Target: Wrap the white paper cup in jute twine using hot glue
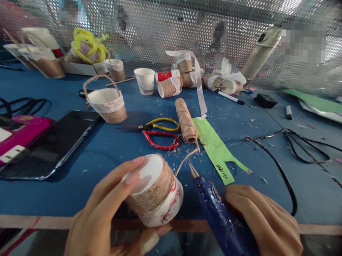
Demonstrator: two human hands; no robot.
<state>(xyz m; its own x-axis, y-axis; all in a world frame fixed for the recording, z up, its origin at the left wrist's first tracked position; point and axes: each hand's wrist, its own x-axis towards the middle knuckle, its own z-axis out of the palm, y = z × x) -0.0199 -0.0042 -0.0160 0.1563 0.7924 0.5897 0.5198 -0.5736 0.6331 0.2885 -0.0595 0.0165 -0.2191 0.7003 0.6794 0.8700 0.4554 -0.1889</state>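
My left hand [107, 212] is closed around a paper cup [172, 203] tipped on its side, its white base toward the left. Twine covers the base half of the cup; pink floral print shows near the rim. A strand runs from the cup to a spool of twine [185, 121] lying behind it. In my right hand [263, 219] is a blue glue gun [215, 216], its metal nozzle pointing up and left, close to the strand but apart from the cup. Scissors [161, 141] with one yellow and one red handle lie left of the spool.
A green paper strip [215, 152] lies right of the spool. A twine-wrapped cup basket [106, 102] and a phone [54, 145] are at left. Several wrapped cups, a plain white cup [144, 81] and a marker [230, 97] stand or lie along the perforated metal screen [164, 29]. A black cable [279, 174] is at right.
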